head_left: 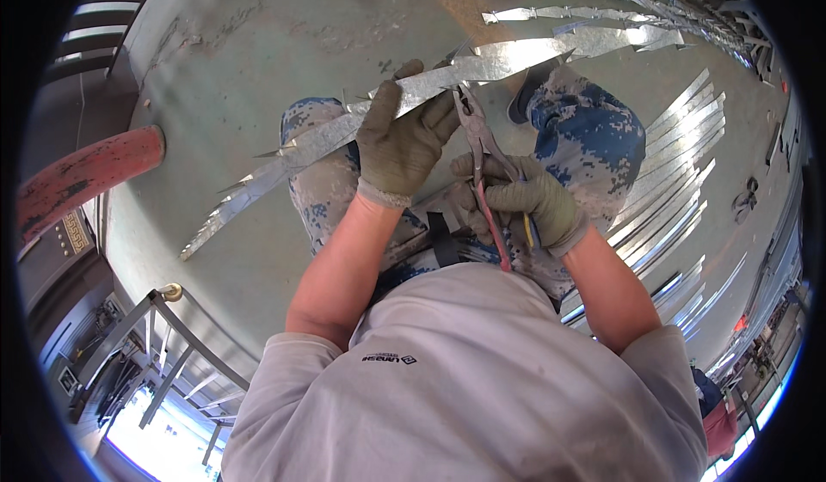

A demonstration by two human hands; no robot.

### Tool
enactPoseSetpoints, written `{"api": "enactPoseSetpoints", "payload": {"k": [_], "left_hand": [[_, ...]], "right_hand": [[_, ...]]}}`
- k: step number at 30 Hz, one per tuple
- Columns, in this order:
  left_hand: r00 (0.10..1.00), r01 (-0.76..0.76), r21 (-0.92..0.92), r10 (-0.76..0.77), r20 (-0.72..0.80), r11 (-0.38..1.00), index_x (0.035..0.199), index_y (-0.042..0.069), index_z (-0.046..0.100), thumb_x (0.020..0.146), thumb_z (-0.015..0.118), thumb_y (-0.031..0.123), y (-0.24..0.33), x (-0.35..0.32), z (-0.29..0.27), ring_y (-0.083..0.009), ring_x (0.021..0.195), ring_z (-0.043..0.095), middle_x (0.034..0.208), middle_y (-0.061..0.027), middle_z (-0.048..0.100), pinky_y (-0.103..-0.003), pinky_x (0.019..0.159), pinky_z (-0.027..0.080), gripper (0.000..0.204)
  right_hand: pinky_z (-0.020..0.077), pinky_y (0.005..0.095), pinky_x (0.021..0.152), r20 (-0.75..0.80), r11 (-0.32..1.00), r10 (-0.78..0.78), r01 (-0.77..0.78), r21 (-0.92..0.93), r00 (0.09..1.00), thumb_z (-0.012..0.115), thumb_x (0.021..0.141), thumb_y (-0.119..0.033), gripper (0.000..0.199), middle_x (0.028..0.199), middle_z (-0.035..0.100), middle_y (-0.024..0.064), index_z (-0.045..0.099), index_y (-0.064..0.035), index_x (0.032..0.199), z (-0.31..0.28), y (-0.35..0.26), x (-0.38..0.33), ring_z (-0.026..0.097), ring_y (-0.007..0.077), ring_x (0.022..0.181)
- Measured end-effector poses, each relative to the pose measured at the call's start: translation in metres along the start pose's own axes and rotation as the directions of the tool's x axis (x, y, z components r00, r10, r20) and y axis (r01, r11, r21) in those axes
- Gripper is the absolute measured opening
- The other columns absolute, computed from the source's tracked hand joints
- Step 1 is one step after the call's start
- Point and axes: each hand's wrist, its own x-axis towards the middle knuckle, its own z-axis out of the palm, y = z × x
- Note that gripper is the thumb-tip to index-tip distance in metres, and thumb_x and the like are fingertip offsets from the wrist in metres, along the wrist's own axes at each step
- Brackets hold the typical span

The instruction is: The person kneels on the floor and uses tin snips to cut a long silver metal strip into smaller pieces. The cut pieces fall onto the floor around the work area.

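A long, shiny metal strip with pointed barbs along its edges (320, 141) lies slantwise across my knees, its lower end toward the left. My left hand (400, 142), in an olive work glove, is closed around the strip near its middle. In my gloved right hand (533, 198) is a pair of pliers (475, 129) with one red handle and one blue-and-yellow handle. The jaws point up and meet the strip's near edge, just right of my left fingers. Whether they grip the metal or only touch it, I cannot tell.
Several similar strips (675, 172) lie fanned out on the green floor (224, 78) at the right. More barbed strips (585, 12) stretch across the far right. A worn red pipe (103, 169) juts in from the left. Metal railing (176, 357) stands at the lower left.
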Motion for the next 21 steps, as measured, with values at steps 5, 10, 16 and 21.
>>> {"api": "enactPoseSetpoints", "payload": {"k": [5,10,16,21], "left_hand": [[0.996,0.003,-0.010,-0.002,0.087,1.000,0.150,0.009,0.061,0.113,0.061,0.039,0.003,0.006,-0.001,-0.0386,0.137,0.066,0.150,-0.0231,0.065,-0.054,0.117,0.054,0.048],[0.995,-0.017,0.027,0.014,0.101,0.999,0.150,0.009,0.061,0.114,0.060,0.038,0.005,0.001,0.005,-0.0384,0.142,0.062,0.152,-0.0223,0.065,-0.055,0.121,0.050,0.046],[0.997,-0.043,0.109,0.036,0.069,0.993,0.151,0.008,0.063,0.115,0.057,0.037,0.005,-0.006,0.001,-0.0345,0.143,0.063,0.152,-0.0172,0.067,-0.055,0.119,0.051,0.047],[0.994,-0.092,0.039,0.094,-0.056,0.995,0.141,0.008,0.064,0.112,0.061,0.034,0.006,-0.033,-0.017,-0.0385,0.148,0.055,0.147,-0.0171,0.068,-0.062,0.127,0.041,0.039]], "right_hand": [[0.0631,0.0354,0.080,0.096,0.997,0.008,-0.015,0.082,0.995,0.082,0.093,-0.013,0.061,0.108,0.073,0.0088,0.062,0.0014,0.149,0.002,-0.007,0.000,0.075,0.0200,0.093],[0.0628,0.0368,0.084,-0.002,0.991,-0.075,0.074,-0.114,0.997,0.078,0.097,-0.011,0.059,0.110,0.073,0.0090,0.060,-0.0004,0.152,0.015,-0.004,-0.001,0.076,0.0224,0.096],[0.0650,0.0396,0.089,-0.042,0.982,-0.127,0.120,-0.147,0.991,0.079,0.099,-0.013,0.060,0.123,0.076,0.0118,0.060,-0.0051,0.155,0.021,0.006,-0.003,0.078,0.0244,0.104],[0.0664,0.0433,0.090,-0.058,0.979,-0.131,0.120,-0.164,0.990,0.079,0.100,-0.014,0.062,0.129,0.075,0.0129,0.058,-0.0050,0.157,0.027,0.006,-0.007,0.078,0.0268,0.105]]}}
